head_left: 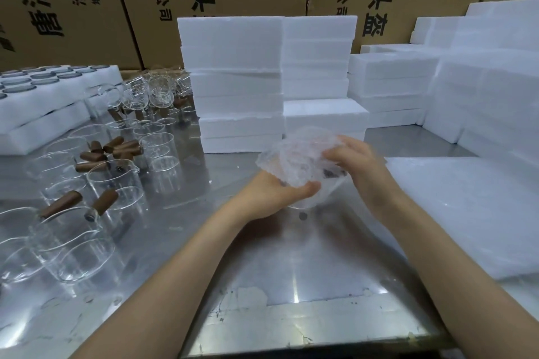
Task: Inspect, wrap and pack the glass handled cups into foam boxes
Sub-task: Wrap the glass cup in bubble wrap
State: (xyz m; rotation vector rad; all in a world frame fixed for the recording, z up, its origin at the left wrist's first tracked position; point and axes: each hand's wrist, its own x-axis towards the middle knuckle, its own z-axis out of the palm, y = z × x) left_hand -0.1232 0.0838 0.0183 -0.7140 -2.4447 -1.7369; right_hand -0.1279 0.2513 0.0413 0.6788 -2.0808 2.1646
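Left hand: left hand point(274, 194) palm up, fingers curled under a crumpled clear bubble-wrap bundle point(297, 159).
Right hand: right hand point(354, 162) gripping the bundle's right side.
Bundle contents: dark handle faintly visible; cup unclear.
Left of hands: clear glass cups with brown wooden handles point(108, 181) on steel table point(291, 256).
Beyond hands: stacked white foam boxes point(236, 67).

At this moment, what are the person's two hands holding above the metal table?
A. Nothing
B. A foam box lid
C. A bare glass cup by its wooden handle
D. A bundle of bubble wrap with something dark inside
D: the left hand cradles from below and the right hand grips from the side a crumpled bubble wrap bundle, through which a dark shape shows faintly.
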